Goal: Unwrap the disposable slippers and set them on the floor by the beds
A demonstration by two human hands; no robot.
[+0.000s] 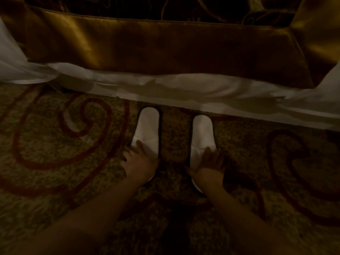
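Two white disposable slippers lie side by side on the patterned carpet, toes pointing at the bed. My left hand (138,161) rests flat on the heel end of the left slipper (148,126), fingers spread. My right hand (209,166) lies flat on the heel end of the right slipper (202,131), fingers apart. A strip of carpet separates the two slippers. Both heels are hidden under my hands. No wrapper is visible.
The bed's edge runs across the view just beyond the toes, with a white sheet (184,89) hanging under a gold satin bed runner (165,43). Swirl-patterned carpet (64,144) spreads left and right. The light is dim.
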